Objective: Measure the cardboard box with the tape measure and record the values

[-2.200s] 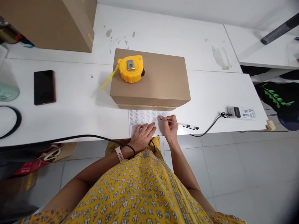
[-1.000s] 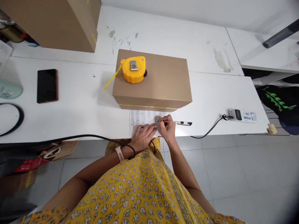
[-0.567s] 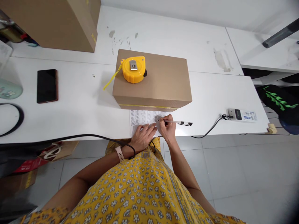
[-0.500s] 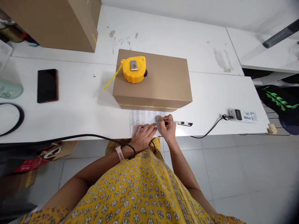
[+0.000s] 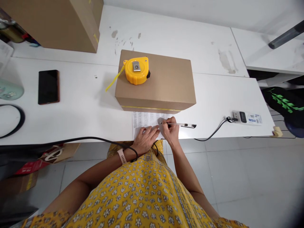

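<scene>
A sheet of paper with columns of small handwriting lies at the front edge of the white table, its far part under or behind a cardboard box. My left hand rests flat on the sheet's near part, fingers stretched out. In my right hand is a clear pen with a black cap end, gripped between thumb and fingers, its tip at the paper. On the box's top sits a yellow tape measure with a yellow strap hanging over the left side.
A phone lies to the left, beside a pale green bottle. A larger cardboard box stands at the back left. To the right is a power strip with a plugged cable. A black cable runs along the front edge and over my left wrist.
Almost nothing differs. The view has shifted very slightly, while both hands, the pen and the box keep their places.
</scene>
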Available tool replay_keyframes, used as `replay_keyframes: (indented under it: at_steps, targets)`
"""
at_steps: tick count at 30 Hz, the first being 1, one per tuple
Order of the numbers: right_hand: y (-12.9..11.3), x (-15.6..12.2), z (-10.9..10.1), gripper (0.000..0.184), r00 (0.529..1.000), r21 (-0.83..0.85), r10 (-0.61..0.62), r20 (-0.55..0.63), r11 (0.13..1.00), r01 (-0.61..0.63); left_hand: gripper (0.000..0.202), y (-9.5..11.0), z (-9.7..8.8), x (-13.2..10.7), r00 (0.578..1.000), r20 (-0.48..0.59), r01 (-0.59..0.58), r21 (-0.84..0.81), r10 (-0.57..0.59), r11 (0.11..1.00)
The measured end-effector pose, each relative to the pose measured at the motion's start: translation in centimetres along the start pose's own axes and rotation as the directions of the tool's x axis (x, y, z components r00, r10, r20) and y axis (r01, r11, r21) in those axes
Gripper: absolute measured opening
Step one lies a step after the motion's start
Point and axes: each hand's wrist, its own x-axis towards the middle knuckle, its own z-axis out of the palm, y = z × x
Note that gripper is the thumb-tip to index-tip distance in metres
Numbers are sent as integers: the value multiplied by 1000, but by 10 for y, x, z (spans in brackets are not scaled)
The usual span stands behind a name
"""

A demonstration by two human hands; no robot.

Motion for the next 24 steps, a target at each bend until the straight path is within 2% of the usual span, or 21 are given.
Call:
replay_keyframes:
  at_steps: [9,13,15,17,19,21,24]
  targets:
    - [-2,0,0,19,1000,14,13,-21,1000,-13,41,1,-1,1,1000,29,6,-14,-6,1000]
    - [-1,-6,-6,22,979,134,26,-200,991,1,40,1,-2,1,1000,0,2,8,-2,1000]
    - [1,-11,-11,20,947,203,57,-316,979,8,40,1,-1,0,1000,-13,0,17,0,1000]
    - [7,-17,-18,17,909,204,71,-410,979,16,39,0,-1,0,1000,-16,-4,19,4,1000]
    - [17,-23,-27,22,892,80,23,-452,997,14,39,0,-2,0,1000,-5,-1,13,1,1000]
    - [30,-27,-36,28,904,-161,-99,-415,986,34,39,0,-3,1,1000,21,5,3,-5,1000]
    - [48,-29,-44,26,915,-501,-302,-267,855,136,40,0,-6,2,997,70,14,-8,-13,1000]
